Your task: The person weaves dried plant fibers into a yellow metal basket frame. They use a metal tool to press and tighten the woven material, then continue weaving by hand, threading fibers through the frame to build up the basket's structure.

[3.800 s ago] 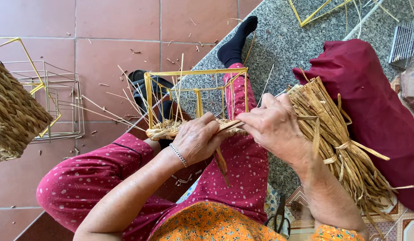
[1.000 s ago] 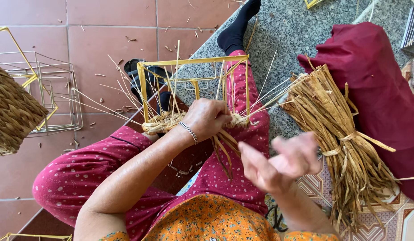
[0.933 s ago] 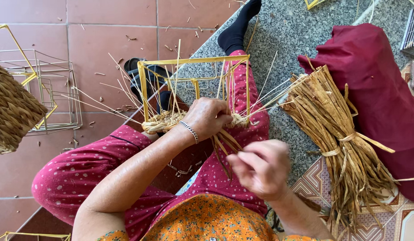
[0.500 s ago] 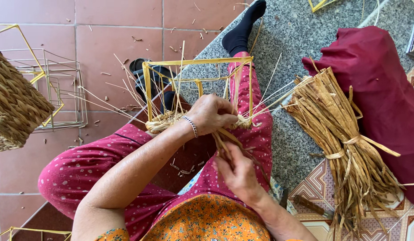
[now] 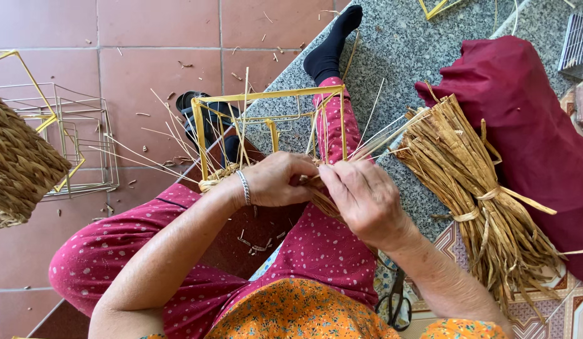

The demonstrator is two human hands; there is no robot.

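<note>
Head view, single frame. Item: yellow-painted rectangular wire frame (image 5: 269, 97), standing tilted across the lap of a seated person in pink dotted trousers, its lower rail wrapped in a braided band of pale dried straw (image 5: 217, 180) from which loose thin stalks fan upward and to the left. Left hand (image 5: 280, 181): curled closed over the woven edge at the foot of the frame, a silver bracelet (image 5: 243, 187) at the wrist. Right hand (image 5: 365, 199): fingers folded down on the working strands just beside the left hand, the two hands touching or nearly so; exact pinch hidden by the knuckles. The strands in hand run on a long axis from the hands up and to the right, toward the tied bundle of flat tan straw (image 5: 480, 194), which lies on the speckled grey stone slab (image 5: 398, 56) on the right-hand side, nearer the right hand, apart from it. Bundle rests against a dark red cloth cushion (image 5: 536, 119). Also present: woven straw basket (image 5: 18, 166) at far left, bare wire frames (image 5: 78, 135) beside it on red floor tiles (image 5: 140, 37), black-handled scissors (image 5: 395, 301) by the right forearm.
</note>
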